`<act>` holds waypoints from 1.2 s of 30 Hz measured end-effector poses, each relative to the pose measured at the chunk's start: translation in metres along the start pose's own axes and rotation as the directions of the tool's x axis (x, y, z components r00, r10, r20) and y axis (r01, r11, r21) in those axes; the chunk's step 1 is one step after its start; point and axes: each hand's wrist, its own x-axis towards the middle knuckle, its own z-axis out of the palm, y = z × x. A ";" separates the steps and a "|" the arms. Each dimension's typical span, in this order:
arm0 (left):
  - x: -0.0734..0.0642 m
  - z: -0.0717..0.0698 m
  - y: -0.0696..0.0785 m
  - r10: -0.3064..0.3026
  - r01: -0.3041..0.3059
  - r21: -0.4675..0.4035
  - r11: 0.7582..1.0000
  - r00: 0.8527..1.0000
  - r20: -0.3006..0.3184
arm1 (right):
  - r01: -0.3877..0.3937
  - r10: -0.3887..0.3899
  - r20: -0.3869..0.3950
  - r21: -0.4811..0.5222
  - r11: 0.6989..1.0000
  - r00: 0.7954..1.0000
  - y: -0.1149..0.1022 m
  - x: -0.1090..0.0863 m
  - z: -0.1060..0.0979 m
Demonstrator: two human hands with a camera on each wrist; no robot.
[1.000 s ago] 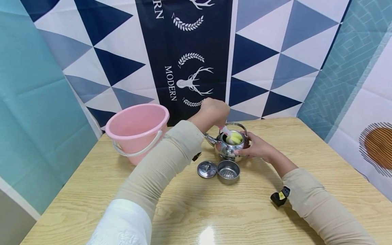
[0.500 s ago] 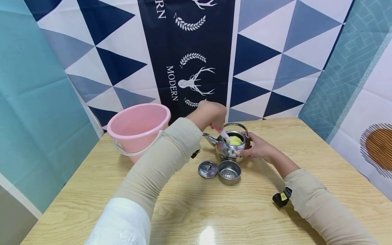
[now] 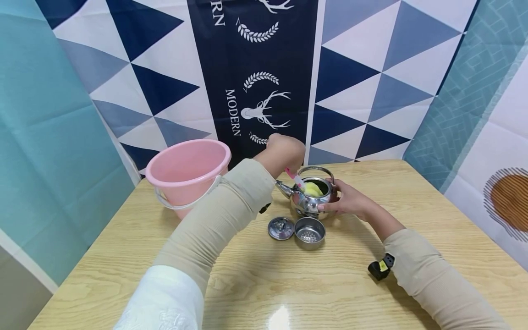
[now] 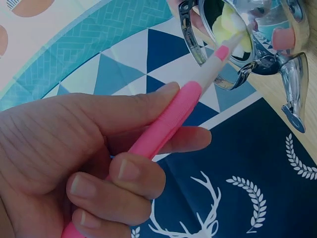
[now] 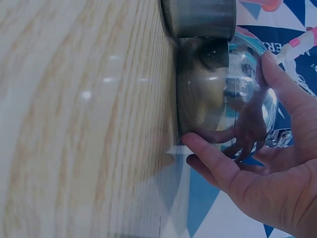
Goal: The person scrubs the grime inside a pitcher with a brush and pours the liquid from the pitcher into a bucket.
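Observation:
A shiny metal kettle (image 3: 306, 204) stands on the table with its top uncovered and its spout toward the left. My left hand (image 3: 287, 153) grips the pink and white handle of a sponge brush (image 4: 166, 119), thumb along the grip and lower fingers curled in. The brush's yellow sponge head (image 3: 312, 189) is inside the kettle opening, partly hidden by the rim. On the kettle's right side, my right hand (image 3: 349, 199) holds the round body between thumb and fingers; the right wrist view shows the hand mirrored in the metal.
In front of the kettle lie its round lid (image 3: 281, 228) and a metal strainer basket (image 3: 310, 234) with a perforated bottom. A pink bucket (image 3: 181, 196) stands at the back left of the wooden table (image 3: 297, 288). Patterned cloth (image 3: 350, 68) hangs behind.
Over the last second my left hand shifts slightly and the brush handle leans more to the left. The sponge moves about within the opening. My right hand keeps its hold on the kettle.

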 end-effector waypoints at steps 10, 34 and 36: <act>0.006 0.008 0.002 0.000 0.003 0.024 1.000 0.989 -0.151 | -0.003 0.003 0.008 -0.013 1.000 1.000 0.000 -0.001 -0.001; -0.004 0.011 -0.005 0.020 -0.029 -0.075 0.997 0.994 -0.111 | -0.011 0.011 0.009 -0.005 1.000 1.000 -0.001 -0.003 0.000; -0.004 0.009 -0.003 -0.010 0.005 -0.057 0.998 0.996 -0.087 | -0.009 0.009 0.009 -0.006 1.000 1.000 -0.001 -0.003 0.001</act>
